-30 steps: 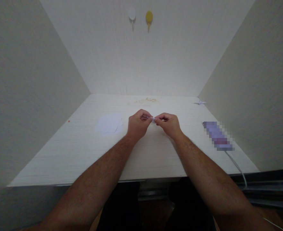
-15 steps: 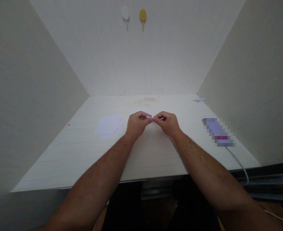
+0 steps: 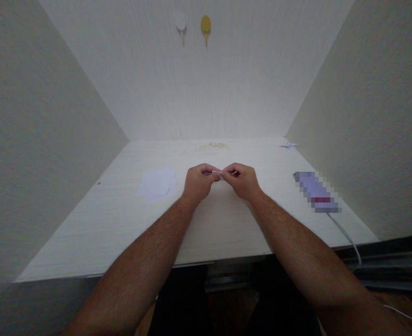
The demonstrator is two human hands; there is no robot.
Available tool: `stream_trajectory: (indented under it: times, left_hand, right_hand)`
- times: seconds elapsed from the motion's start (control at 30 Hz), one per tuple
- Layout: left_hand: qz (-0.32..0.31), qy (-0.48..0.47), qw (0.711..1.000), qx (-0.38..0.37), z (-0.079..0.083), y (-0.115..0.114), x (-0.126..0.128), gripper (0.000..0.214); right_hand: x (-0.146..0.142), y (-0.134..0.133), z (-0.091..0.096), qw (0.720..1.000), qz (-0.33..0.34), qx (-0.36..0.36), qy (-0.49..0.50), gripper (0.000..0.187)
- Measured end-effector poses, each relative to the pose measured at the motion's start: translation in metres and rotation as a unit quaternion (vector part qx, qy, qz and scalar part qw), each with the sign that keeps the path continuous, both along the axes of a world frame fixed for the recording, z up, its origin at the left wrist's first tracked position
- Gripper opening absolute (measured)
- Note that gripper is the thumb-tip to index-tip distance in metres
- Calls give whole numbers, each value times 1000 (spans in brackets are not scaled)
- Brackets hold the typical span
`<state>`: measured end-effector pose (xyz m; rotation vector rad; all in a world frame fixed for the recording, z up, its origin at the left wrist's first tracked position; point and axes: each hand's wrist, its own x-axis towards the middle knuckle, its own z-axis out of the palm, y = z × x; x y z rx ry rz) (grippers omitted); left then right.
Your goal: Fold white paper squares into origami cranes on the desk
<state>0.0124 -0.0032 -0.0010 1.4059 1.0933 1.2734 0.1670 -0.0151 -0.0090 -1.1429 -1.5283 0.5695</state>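
Note:
My left hand (image 3: 198, 181) and my right hand (image 3: 243, 180) meet over the middle of the white table (image 3: 122, 219). Both are closed in a pinch on a small folded piece of white paper (image 3: 219, 173), which shows only as a thin strip between the fingertips. The rest of the paper is hidden by my fingers. To the left of my left hand lies a small stack of white paper sheets (image 3: 157, 184) on the table.
A pixelated flat device (image 3: 316, 192) with a white cable (image 3: 345, 238) lies at the right. A small folded paper figure (image 3: 289, 145) sits at the far right corner. A stain (image 3: 211, 146) marks the far table edge. Two hooks, white (image 3: 180, 22) and yellow (image 3: 206, 24), hang on the back wall.
My hands have drawn slightly closer together on the small paper, and less of it shows between my fingers. The view has shifted a little.

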Motion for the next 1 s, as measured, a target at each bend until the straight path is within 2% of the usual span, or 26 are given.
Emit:
stream_trajectory:
  times: [0.23,0.43,0.67,0.8,0.9,1.0]
  left_hand:
    - [-29,-6,999,20,1,-2,0,17]
    - [-2,38,999,21,1,-2,0,13]
    - [-17,-18,1000,-11,-1,2,-1,13]
    - [-19,-18,1000,-8,0,2,-1,12]
    - [-2,22,1000,13,2,1,-2,13]
    - [16,113,992,55,3,-1,-3,12]
  right_hand:
    - [0,0,0,1000,6,-18,21,14]
    - [-1,-2,0,1000,11,-12,4,15]
    - [-1,-3,3,1000,11,-20,3,14]
    - [0,-3,4,999,13,-30,5,14]
    - [0,-2,3,999,17,-29,6,15]
    - [-1,-2,3,999,33,-27,-8,18]
